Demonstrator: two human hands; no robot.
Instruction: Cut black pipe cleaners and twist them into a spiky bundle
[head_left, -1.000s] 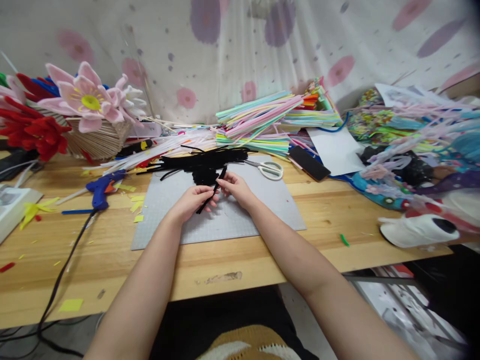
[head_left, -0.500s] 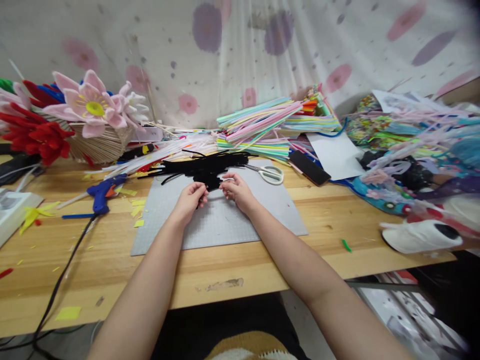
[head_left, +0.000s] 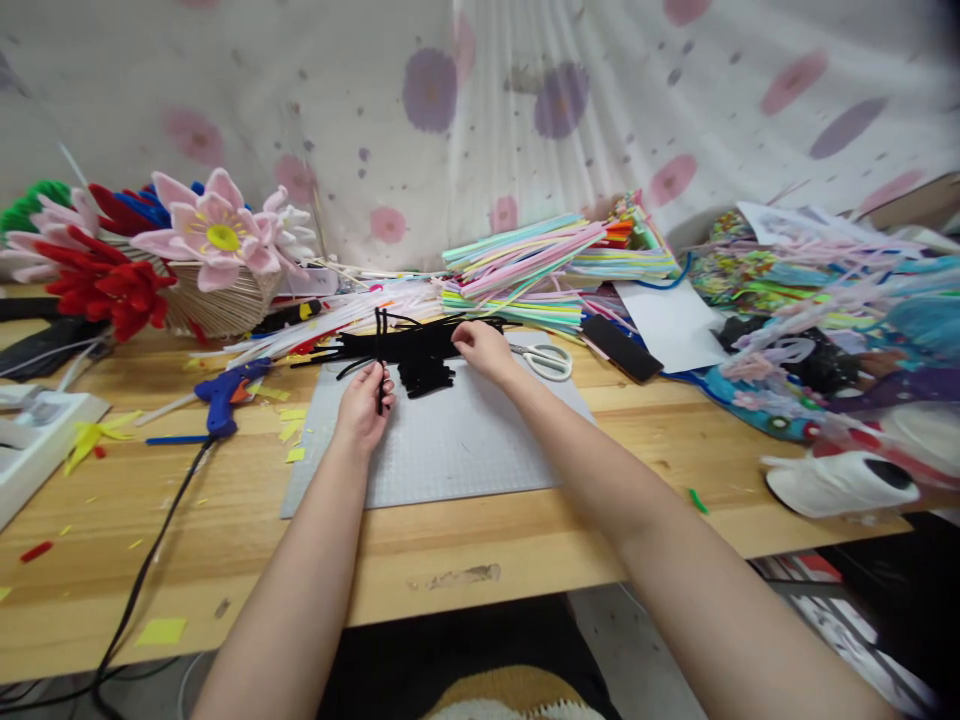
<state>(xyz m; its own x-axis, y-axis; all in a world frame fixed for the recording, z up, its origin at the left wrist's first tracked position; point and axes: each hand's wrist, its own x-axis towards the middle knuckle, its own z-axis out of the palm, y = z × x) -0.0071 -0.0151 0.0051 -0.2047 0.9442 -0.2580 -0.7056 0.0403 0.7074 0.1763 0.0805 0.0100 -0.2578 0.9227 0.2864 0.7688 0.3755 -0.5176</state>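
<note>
My left hand (head_left: 365, 405) is closed around black pipe cleaners (head_left: 381, 345) that stand upright above its fingers, their lower ends showing beneath. Just beyond it, a pile of long black pipe cleaners (head_left: 420, 342) lies across the far edge of the grey cutting mat (head_left: 465, 450). A bunch of short black pieces (head_left: 425, 376) sits in front of that pile. My right hand (head_left: 484, 350) reaches over the right part of the pile with thumb and fingertips pinched together; what is between them cannot be made out. Scissors with pale handles (head_left: 547, 362) lie right of this hand.
A blue glue gun (head_left: 221, 395) and its cord lie on the left, near yellow scraps (head_left: 292, 430). Fuzzy flowers (head_left: 217, 235) stand behind. Pastel pipe cleaners (head_left: 532, 255) are stacked at the back, a black phone (head_left: 621, 348) and a white spool (head_left: 840, 480) on the right.
My hands have moved apart. The left now holds black pipe cleaners upright, and the right has gone forward to the pile. The camera view has shifted slightly.
</note>
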